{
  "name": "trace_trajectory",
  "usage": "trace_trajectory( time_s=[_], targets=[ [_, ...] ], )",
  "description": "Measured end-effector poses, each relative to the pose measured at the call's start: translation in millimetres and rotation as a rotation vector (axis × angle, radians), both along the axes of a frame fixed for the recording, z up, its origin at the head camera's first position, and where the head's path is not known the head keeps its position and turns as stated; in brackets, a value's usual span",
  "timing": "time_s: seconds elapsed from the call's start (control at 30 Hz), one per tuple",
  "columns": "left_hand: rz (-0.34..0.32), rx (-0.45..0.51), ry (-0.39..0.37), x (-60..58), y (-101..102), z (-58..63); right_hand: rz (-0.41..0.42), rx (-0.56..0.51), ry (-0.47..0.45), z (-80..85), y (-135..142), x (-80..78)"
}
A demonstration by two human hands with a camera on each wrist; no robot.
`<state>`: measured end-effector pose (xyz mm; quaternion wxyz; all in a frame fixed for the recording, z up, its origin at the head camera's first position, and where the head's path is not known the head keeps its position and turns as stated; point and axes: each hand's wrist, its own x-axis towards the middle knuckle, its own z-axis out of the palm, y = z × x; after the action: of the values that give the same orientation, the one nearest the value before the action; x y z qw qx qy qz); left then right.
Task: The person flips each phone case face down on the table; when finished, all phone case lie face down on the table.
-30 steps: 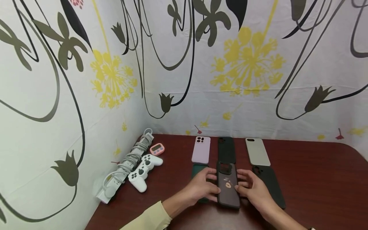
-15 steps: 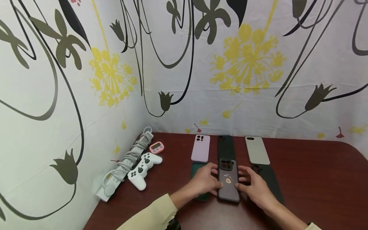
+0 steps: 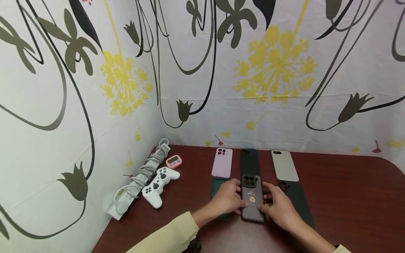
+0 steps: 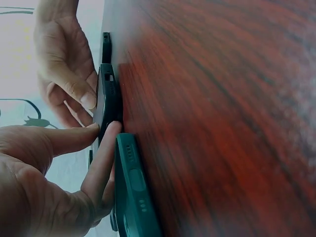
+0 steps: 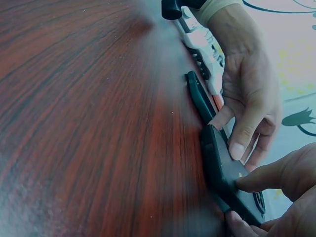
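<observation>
A dark, smoky phone case [image 3: 252,211] with a small golden print lies in the front row, its camera cutout toward the back. My left hand [image 3: 225,197] pinches its left edge, thumb on the face and a finger low along the side. From the right, my right hand [image 3: 281,208] grips the opposite edge the same way, thumb on top. In the left wrist view, a green phone case [image 4: 140,195] lies beside it, close to my left fingers. A black phone case [image 3: 299,203] lies right of my right hand, partly covered by it.
Behind stand in a row a lilac case [image 3: 222,167], a dark green case [image 3: 250,162] and a pale grey case [image 3: 284,167]. At left lie a white game controller [image 3: 159,186], a pink timer [image 3: 173,161] and a cord-wrapped power strip [image 3: 126,199]. A patterned cloth [image 3: 202,135] hangs behind the table.
The smoky phone case has moved slightly back toward the rear row and now looks lower and flatter on the table. Both hands have stayed on its edges throughout.
</observation>
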<state>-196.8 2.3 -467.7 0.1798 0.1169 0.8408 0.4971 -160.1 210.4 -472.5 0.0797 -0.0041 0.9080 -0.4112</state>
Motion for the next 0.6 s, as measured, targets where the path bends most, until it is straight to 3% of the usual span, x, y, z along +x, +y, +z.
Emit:
trace_trajectory(
  time_s=[0.6],
  targets=[
    [-0.041, -0.230, 0.147, -1.3, 5.4, 0.8, 0.012, 0.041, 0.038, -4.7, -0.8, 1.2]
  ],
)
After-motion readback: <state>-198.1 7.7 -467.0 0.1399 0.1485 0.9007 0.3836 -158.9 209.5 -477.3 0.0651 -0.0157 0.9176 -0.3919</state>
